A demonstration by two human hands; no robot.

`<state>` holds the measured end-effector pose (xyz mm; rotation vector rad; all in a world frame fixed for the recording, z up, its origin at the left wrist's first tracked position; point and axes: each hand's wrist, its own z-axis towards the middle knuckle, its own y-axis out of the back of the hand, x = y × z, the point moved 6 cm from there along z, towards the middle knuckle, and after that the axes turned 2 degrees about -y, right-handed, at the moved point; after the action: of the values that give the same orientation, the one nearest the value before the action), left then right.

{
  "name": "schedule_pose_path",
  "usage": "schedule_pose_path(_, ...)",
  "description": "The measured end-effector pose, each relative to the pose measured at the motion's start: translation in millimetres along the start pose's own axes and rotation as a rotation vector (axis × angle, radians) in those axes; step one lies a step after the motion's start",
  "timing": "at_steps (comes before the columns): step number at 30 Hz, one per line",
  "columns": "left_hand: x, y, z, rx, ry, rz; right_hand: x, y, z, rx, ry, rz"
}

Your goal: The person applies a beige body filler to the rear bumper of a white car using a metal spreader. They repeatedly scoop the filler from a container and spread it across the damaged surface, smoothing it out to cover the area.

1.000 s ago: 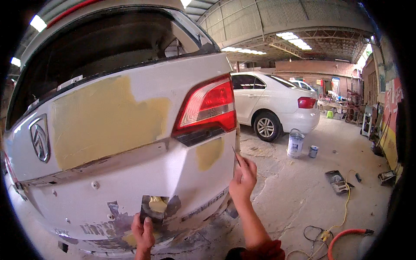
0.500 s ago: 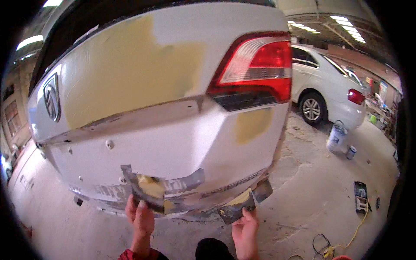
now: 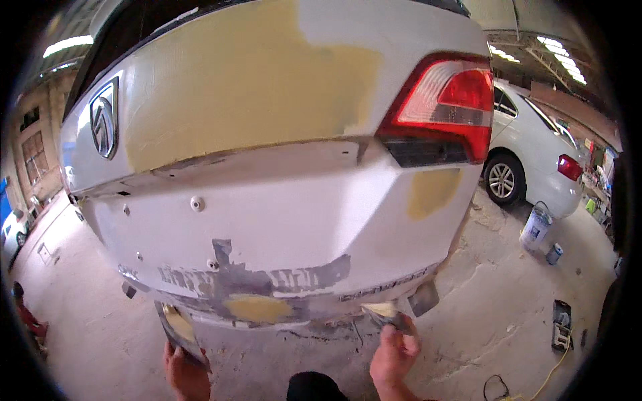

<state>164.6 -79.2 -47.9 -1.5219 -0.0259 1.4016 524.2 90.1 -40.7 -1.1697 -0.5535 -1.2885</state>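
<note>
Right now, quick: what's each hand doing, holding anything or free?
Left hand: closed on a flat board smeared with yellow filler.
Right hand: closed on a putty spreader, its blade at the bumper's lower edge.

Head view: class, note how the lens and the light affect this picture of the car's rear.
Head view: fisheye bulges the bumper and bends its edges; corners go black; daylight glares off the tail light; left hand and right hand look slightly soft.
</note>
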Motion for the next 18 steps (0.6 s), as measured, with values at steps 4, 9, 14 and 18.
schedule_pose_path(4, 28, 80, -2, 0.051, 0.263, -0.183, -109, 82, -23, 0.071, 0.014, 0.034)
schedule_pose_path(9, 53, 188, -19, 0.036, 0.482, 0.018, -72, 54, -29, -0.025, -0.258, 0.763)
schedule_pose_path(14, 41, 162, -29, 0.369, 0.416, -0.273, -154, 91, -58, -0.060, -0.393, 0.885)
schedule_pose_path(18, 29, 111, -21, 0.413, 0.223, -0.042, -70, 18, -47, -0.025, -0.291, 0.548)
